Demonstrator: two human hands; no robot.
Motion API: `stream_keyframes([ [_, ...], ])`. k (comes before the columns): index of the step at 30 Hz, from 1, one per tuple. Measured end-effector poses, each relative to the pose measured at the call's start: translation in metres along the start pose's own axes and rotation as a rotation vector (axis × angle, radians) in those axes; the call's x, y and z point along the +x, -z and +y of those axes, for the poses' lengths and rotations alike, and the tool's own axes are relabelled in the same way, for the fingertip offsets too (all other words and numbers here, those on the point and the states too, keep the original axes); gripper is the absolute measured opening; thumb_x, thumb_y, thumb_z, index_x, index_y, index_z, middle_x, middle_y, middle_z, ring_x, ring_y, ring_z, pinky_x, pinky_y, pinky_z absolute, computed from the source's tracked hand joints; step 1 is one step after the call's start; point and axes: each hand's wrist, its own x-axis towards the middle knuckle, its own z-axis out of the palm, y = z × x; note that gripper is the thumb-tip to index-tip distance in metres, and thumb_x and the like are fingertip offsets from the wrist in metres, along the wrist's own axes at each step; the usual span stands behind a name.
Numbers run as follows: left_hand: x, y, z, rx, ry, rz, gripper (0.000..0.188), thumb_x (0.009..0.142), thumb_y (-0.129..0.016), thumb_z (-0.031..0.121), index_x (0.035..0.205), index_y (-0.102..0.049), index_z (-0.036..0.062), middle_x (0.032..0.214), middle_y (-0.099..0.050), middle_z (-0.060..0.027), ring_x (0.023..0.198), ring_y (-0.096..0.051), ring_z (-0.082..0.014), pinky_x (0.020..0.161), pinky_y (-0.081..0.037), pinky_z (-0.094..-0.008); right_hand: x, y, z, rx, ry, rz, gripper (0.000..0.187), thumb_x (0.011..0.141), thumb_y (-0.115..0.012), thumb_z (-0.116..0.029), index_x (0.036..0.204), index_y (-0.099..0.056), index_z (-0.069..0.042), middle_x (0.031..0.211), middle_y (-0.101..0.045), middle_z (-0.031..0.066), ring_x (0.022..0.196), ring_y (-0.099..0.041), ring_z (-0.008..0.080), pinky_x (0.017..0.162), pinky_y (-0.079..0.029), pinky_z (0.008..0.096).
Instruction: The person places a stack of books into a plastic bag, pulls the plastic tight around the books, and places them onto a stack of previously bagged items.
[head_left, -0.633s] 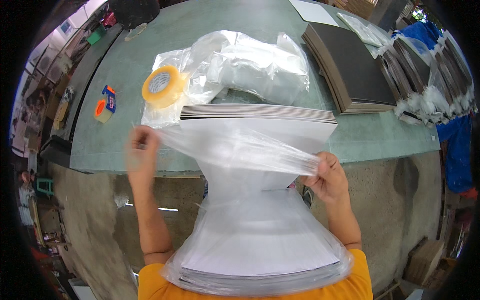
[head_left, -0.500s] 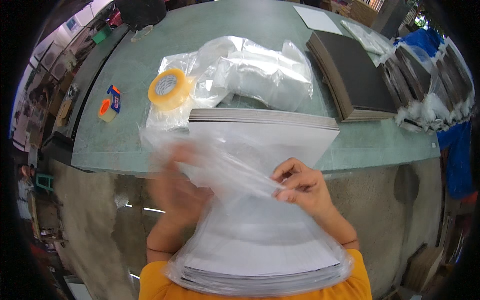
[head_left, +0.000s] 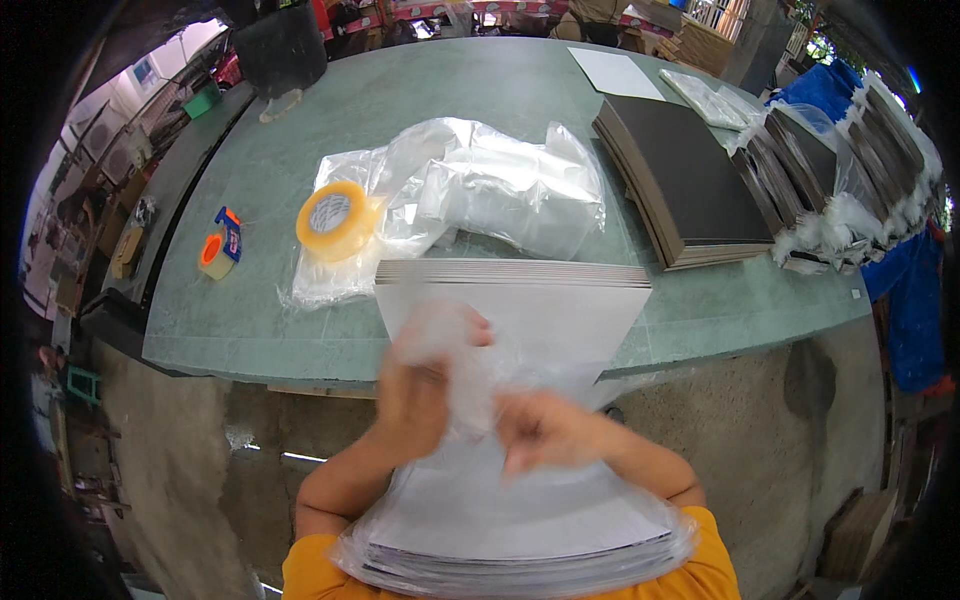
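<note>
White board stack (head_left: 570, 310) is what we have under our two hands, its far edges at the near side of the green desk (head_left: 260, 335) and its near end against our orange shirt (head_left: 710, 555). For writing, we find print in two places: grey lettering on the core of the yellowish tape roll (head_left: 335, 242), and pale lettering on the blue part of the small tape dispenser (head_left: 220, 248), too small for us to make out.

Clear plastic film (head_left: 400, 560) wraps the near end of the stack, while the layered far edges show bare. Our left hand (head_left: 422, 375) is over the left-middle of the stack, fingers bent inward by a blurred bunch of the film. Our right hand (head_left: 545, 425) is lower and just to the right, over the middle, fingers curled. Both are smeared by motion, so we cannot tell whether either one grips the film.

Beyond the far edges we have a heap of clear plastic bags (head_left: 490, 190), with the tape roll resting on its left part and the dispenser farther left. To the right lies a stack of dark boards (head_left: 690, 175), then plastic-wrapped bundles (head_left: 840, 190) at the desk's right side.
</note>
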Motion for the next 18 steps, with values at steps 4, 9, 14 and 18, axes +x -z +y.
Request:
stream_keyframes([
  [4, 0.010, 0.009, 0.012, 0.278, -0.046, -0.050, 0.028, 0.085, -0.042, 0.015, 0.107, -0.050, 0.0000, 0.107, -0.044, -0.0153, 0.102, -0.037, -0.0297, 0.089, -0.029, -0.0366, -0.009, 0.008, -0.009, -0.085, 0.167, 0.542, 0.028, 0.068, -0.070, -0.021, 0.087, -0.056, -0.007, 0.077, -0.053, 0.0022, 0.069, -0.049, 0.0134, 0.061, -0.040, 0.0277],
  [9, 0.011, -0.011, 0.003, 0.534, -0.008, -0.091, 0.025, 0.082, -0.046, 0.011, 0.105, -0.052, 0.0018, 0.110, -0.043, -0.0152, 0.104, -0.035, -0.0308, 0.090, -0.028, -0.0384, 0.001, 0.020, -0.011, -0.304, 0.281, 0.737, 0.034, 0.073, -0.064, -0.030, 0.093, -0.056, -0.003, 0.084, -0.056, 0.0054, 0.078, -0.052, 0.0145, 0.069, -0.042, 0.0309],
  [14, 0.000, 0.002, -0.012, 0.257, 0.107, -0.280, 0.023, 0.079, -0.044, 0.008, 0.099, -0.051, -0.0008, 0.092, -0.053, -0.0114, 0.086, -0.047, -0.0251, 0.079, -0.038, -0.0322, -0.011, 0.031, -0.015, 0.985, 0.167, 0.728, 0.038, 0.084, -0.049, -0.036, 0.098, -0.053, 0.000, 0.080, -0.058, 0.0068, 0.076, -0.056, 0.0171, 0.070, -0.045, 0.0330],
  [18, 0.001, 0.015, -0.016, -0.423, 0.594, 0.101, 0.015, 0.077, -0.046, 0.001, 0.088, -0.053, -0.0029, 0.067, -0.054, -0.0040, 0.063, -0.048, -0.0141, 0.063, -0.041, -0.0256, -0.013, -0.002, 0.029, 0.072, -0.020, 0.319, 0.035, 0.084, -0.049, -0.035, 0.091, -0.056, -0.001, 0.074, -0.059, 0.0089, 0.068, -0.057, 0.0190, 0.065, -0.046, 0.0331],
])
